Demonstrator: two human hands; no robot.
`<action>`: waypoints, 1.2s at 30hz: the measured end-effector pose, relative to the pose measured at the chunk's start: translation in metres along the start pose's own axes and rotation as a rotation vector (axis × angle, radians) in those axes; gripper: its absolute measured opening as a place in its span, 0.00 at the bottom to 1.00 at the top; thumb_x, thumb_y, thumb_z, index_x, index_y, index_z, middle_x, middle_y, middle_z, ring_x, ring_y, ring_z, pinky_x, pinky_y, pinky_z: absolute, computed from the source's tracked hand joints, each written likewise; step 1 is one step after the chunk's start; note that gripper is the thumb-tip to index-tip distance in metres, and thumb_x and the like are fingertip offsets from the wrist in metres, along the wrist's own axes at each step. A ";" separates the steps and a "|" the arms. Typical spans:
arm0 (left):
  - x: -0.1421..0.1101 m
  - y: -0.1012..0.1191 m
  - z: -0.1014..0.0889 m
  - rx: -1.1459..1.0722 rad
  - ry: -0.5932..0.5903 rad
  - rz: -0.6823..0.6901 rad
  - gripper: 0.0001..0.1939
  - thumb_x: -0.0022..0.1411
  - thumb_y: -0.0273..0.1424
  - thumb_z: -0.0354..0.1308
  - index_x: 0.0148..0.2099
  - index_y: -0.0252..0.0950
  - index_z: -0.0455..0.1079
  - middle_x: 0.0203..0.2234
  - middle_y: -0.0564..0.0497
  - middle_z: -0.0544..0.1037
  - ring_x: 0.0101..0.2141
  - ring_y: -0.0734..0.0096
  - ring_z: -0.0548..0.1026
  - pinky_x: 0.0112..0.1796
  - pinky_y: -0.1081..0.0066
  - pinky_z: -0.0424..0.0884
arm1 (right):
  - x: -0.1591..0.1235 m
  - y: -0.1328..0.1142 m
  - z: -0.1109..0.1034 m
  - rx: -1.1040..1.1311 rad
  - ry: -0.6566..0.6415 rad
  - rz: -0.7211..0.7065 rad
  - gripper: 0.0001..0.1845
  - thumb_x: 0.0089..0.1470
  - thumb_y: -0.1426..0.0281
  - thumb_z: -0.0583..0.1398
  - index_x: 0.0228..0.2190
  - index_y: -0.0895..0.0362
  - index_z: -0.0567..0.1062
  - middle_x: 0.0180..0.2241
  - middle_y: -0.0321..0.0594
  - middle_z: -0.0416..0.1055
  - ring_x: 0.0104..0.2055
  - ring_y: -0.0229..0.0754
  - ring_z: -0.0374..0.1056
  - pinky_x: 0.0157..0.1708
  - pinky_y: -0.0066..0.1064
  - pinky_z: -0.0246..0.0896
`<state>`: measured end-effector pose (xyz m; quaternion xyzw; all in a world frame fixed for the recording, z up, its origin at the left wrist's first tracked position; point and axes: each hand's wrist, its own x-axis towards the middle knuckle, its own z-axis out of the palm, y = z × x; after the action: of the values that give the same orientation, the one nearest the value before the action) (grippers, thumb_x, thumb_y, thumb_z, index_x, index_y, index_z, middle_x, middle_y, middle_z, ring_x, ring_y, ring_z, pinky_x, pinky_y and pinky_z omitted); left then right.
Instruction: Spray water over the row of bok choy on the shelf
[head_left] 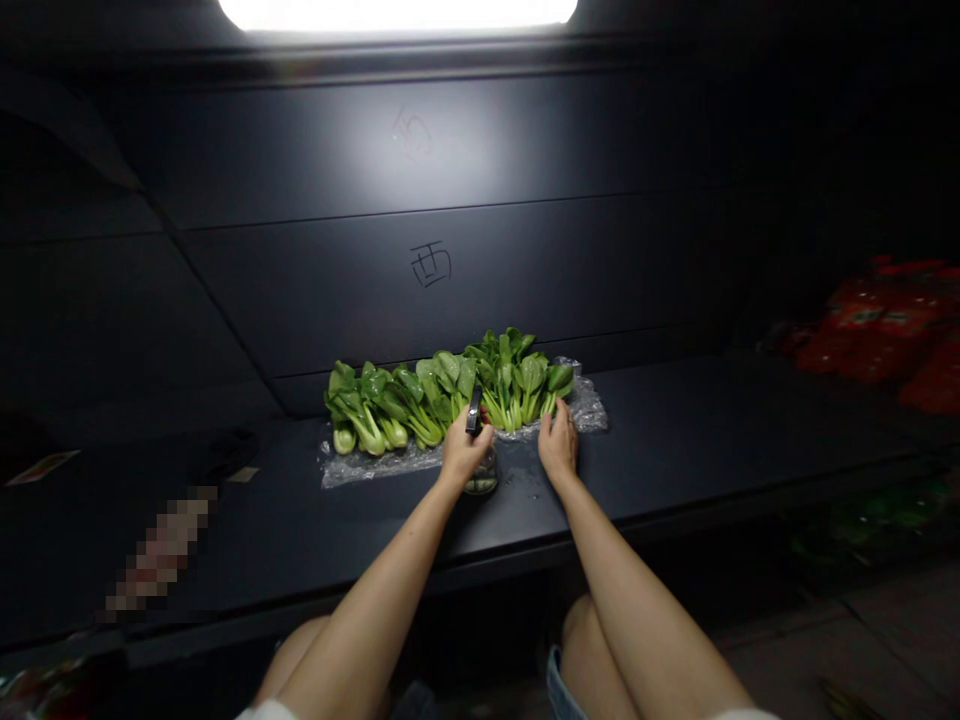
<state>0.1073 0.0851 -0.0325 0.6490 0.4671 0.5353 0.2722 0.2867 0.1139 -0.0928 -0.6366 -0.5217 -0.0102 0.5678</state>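
Along the long dark-grey counter [720, 430], my feed shows a crinkled clear plastic sheet [375, 468] bearing a row of leafy green bok choy [450, 390]. My left hand [465, 450] is closed firmly around a slim black tool [474, 410], its kind unclear; my right hand [557, 440] lies open, steadying at the sheet's edge.

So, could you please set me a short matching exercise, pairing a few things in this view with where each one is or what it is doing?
Things:
1. left hand
2. right hand
3. bok choy
4. red packages

States:
A. piled at the far right, in shadow
B. lying in a row on clear plastic film
C. gripping a slim dark object upright
D. resting at the film's edge

Pairs: 1-C, 2-D, 3-B, 4-A
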 end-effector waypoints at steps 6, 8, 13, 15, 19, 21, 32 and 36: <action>-0.004 0.003 -0.009 -0.014 0.036 -0.012 0.13 0.52 0.30 0.60 0.42 0.37 0.72 0.30 0.52 0.78 0.30 0.69 0.76 0.34 0.71 0.73 | -0.001 -0.003 0.001 0.000 -0.006 -0.010 0.28 0.61 0.66 0.45 0.57 0.68 0.65 0.57 0.62 0.67 0.61 0.52 0.62 0.60 0.46 0.57; -0.006 0.004 -0.013 -0.008 0.031 -0.009 0.11 0.53 0.30 0.58 0.41 0.37 0.71 0.31 0.52 0.77 0.29 0.70 0.76 0.34 0.71 0.72 | -0.001 -0.003 0.002 0.001 -0.006 -0.014 0.28 0.61 0.66 0.45 0.58 0.67 0.64 0.57 0.61 0.67 0.61 0.52 0.62 0.59 0.46 0.57; -0.010 0.001 -0.022 -0.007 0.048 -0.036 0.09 0.54 0.31 0.56 0.39 0.38 0.69 0.30 0.54 0.75 0.27 0.71 0.76 0.32 0.71 0.70 | -0.004 -0.006 0.004 0.002 -0.011 -0.012 0.28 0.60 0.67 0.46 0.58 0.64 0.64 0.58 0.60 0.66 0.61 0.51 0.62 0.59 0.46 0.59; -0.012 0.000 -0.025 -0.024 0.052 -0.049 0.09 0.54 0.31 0.56 0.39 0.38 0.68 0.29 0.54 0.75 0.26 0.71 0.76 0.32 0.71 0.70 | -0.004 -0.007 0.004 0.002 -0.013 -0.011 0.28 0.60 0.67 0.46 0.58 0.65 0.64 0.58 0.60 0.66 0.61 0.51 0.62 0.59 0.46 0.58; -0.014 0.000 -0.032 -0.031 0.060 -0.051 0.10 0.54 0.31 0.55 0.40 0.38 0.68 0.29 0.54 0.75 0.26 0.71 0.76 0.33 0.70 0.70 | -0.006 -0.011 0.005 0.008 -0.020 -0.004 0.28 0.60 0.67 0.46 0.58 0.65 0.64 0.58 0.60 0.66 0.62 0.51 0.60 0.59 0.47 0.57; -0.015 0.000 -0.037 -0.018 0.067 -0.046 0.12 0.53 0.31 0.55 0.42 0.38 0.69 0.31 0.54 0.76 0.26 0.71 0.76 0.33 0.70 0.71 | -0.007 -0.014 0.006 0.006 -0.024 0.003 0.28 0.60 0.67 0.46 0.58 0.65 0.65 0.59 0.61 0.65 0.63 0.51 0.60 0.60 0.47 0.57; -0.013 -0.012 -0.053 0.042 0.129 -0.056 0.12 0.53 0.32 0.57 0.42 0.38 0.70 0.29 0.53 0.75 0.29 0.70 0.75 0.34 0.71 0.72 | -0.010 -0.017 0.012 0.011 -0.049 -0.016 0.28 0.60 0.67 0.47 0.58 0.65 0.65 0.58 0.60 0.66 0.62 0.50 0.60 0.61 0.46 0.55; -0.012 -0.014 -0.056 0.027 0.137 -0.049 0.14 0.53 0.32 0.58 0.43 0.38 0.70 0.30 0.52 0.76 0.29 0.70 0.75 0.34 0.71 0.72 | -0.012 -0.018 0.015 0.007 -0.044 -0.026 0.27 0.60 0.67 0.47 0.57 0.64 0.66 0.58 0.59 0.67 0.62 0.50 0.61 0.60 0.45 0.56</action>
<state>0.0499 0.0718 -0.0337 0.6029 0.5074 0.5652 0.2441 0.2606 0.1134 -0.0922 -0.6277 -0.5424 -0.0019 0.5584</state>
